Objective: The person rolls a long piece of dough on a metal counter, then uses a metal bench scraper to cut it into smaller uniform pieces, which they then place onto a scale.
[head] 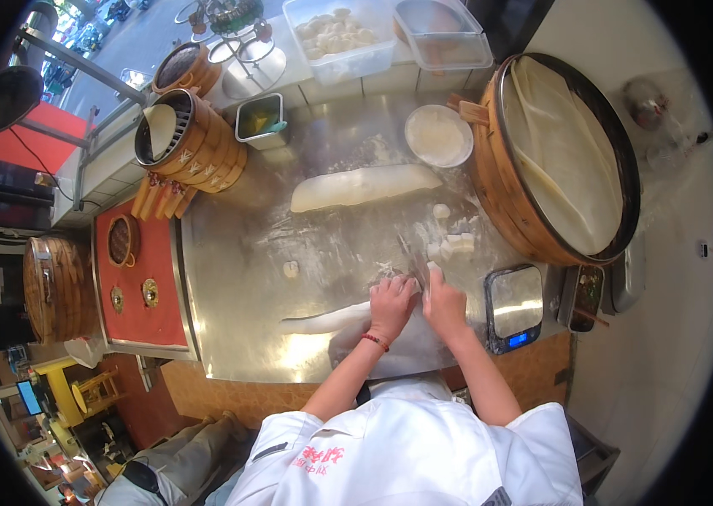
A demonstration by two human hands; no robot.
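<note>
My left hand rests on the right end of a rope of white dough, its fingers curled over it. My right hand grips a knife whose blade stands right beside the left fingertips. Several cut dough pieces lie in a cluster past the knife, with one rounder piece above them. A wider, flattened strip of dough lies farther back on the floured steel worktop. One small dough lump sits to the left. Fingers hide the cut end of the rope.
A large bamboo steamer lined with cloth and a digital scale stand at right. Behind are a bowl of flour, a metal container and a plastic box of dumplings. Stacked small steamers stand back left. Another person is at lower left.
</note>
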